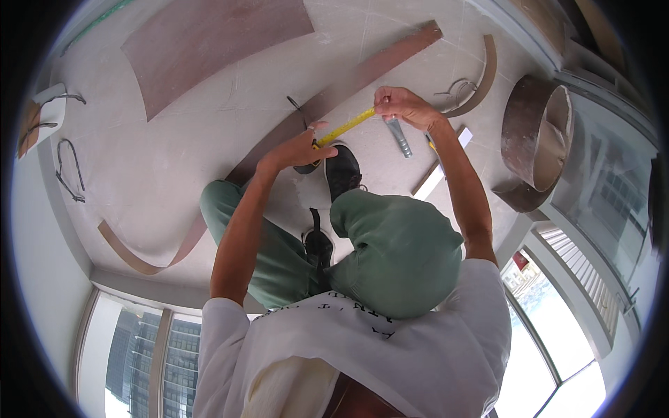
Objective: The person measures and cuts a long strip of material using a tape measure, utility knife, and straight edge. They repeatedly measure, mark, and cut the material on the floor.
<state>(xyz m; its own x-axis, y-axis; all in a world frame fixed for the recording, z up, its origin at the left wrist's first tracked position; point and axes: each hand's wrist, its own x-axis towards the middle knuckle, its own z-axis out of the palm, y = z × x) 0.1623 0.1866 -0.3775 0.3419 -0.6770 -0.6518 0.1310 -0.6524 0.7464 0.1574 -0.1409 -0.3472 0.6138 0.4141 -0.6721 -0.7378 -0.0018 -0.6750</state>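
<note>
Bright, even daylight from the windows, which blow out to glare near frame bottom; soft, faint shadows on the pale floor left of the left hand. Strong fisheye: black vignette at the rim, straight edges bow outward. Hands sharp, no notable motion blur.

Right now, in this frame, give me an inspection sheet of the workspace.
Surface: pale floor, dusty, scuffed.
Job's things: yellow tape stretched between both hands over a long brown strip.
Clutter: brown panel, curved strips, rolled sheet, white bar, grey tool.
Grippers: left hand pinches one tape end; right hand the other.
Cables: dark wire loops at left.
Surroundings: windows along the walls.
</note>
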